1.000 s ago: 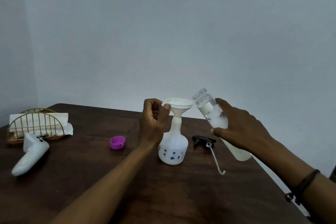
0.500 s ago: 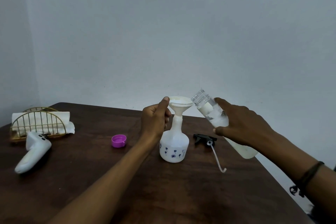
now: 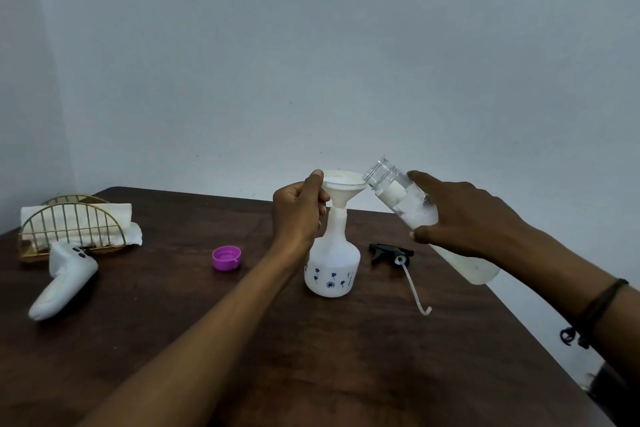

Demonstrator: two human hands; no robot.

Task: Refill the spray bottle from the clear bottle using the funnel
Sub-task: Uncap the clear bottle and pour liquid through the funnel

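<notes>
While left hand (image 3: pixel 298 215) steadies funnel (image 3: pixel 341 185), clear bottle (image 3: pixel 426 218) tilted in right hand (image 3: pixel 464 215)

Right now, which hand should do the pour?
Right. The right hand holds the clear bottle tilted, mouth at the funnel rim. The left hand is busy steadying the funnel on the spray bottle.

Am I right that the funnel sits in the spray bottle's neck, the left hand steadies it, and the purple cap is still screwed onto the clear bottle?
Not quite. The head view shows the clear bottle open at the mouth; the purple cap lies on the table. The rest holds: the funnel sits in the spray bottle, steadied by the left hand.
</notes>
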